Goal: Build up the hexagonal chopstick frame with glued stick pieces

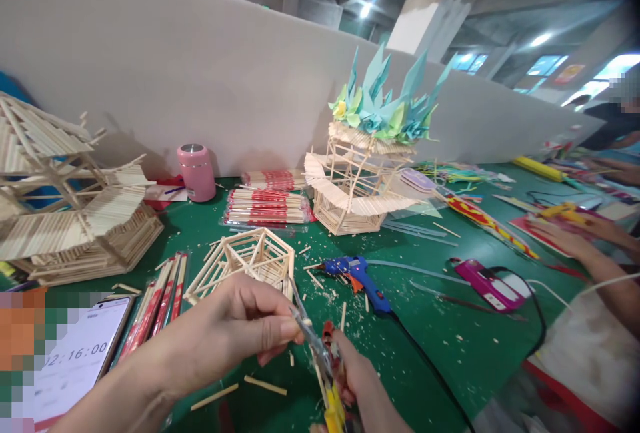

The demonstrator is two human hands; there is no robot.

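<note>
My left hand [257, 326] pinches a short wooden stick [307, 322] between thumb and fingers; most of it is hidden. My right hand [353, 373] is closed around scissors [317, 349] with metal blades and red and yellow handles. The blades are parted, and the stick's end sits at them. Just behind my left hand stands a small open frame of glued sticks [260, 246]. A blue glue gun [357, 276] lies to the right of the frame, its nozzle pointing left. Loose cut sticks [265, 385] lie on the green table below my hands.
A stick pavilion [75, 219] stands left; another [350, 186] carries teal paper leaves. Near them are a pink flask [195, 173], chopstick packs [267, 206] and a phone [75, 359]. A magenta power bank [493, 284] and a co-worker's hands [565, 233] are right. A cord [430, 366] trails forward.
</note>
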